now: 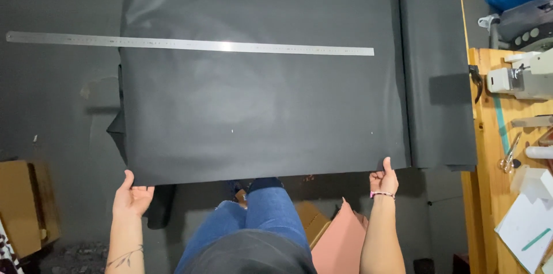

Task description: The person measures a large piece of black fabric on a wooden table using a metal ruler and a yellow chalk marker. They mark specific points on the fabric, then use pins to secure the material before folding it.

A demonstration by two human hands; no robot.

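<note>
Dark desk (pixel 57 95) carries a black sheet (pixel 259 107) under a steel ruler (pixel 190 44); left hand (pixel 131 198) and right hand (pixel 384 182) each pinch the sheet's near edge in a closed grip.

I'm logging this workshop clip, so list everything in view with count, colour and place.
sheet: one, black, spread over the table, near edge gripped by both hands
ruler: one, long, silver, lying across the sheet's far part
roll: one, black, along the sheet's right edge
workbench: one, wooden, right side
scissors: one pair, on the workbench
cardboard box: one, brown, lower left
left hand: grip on the sheet's near left corner
right hand: grip on the sheet's near right edge
</note>
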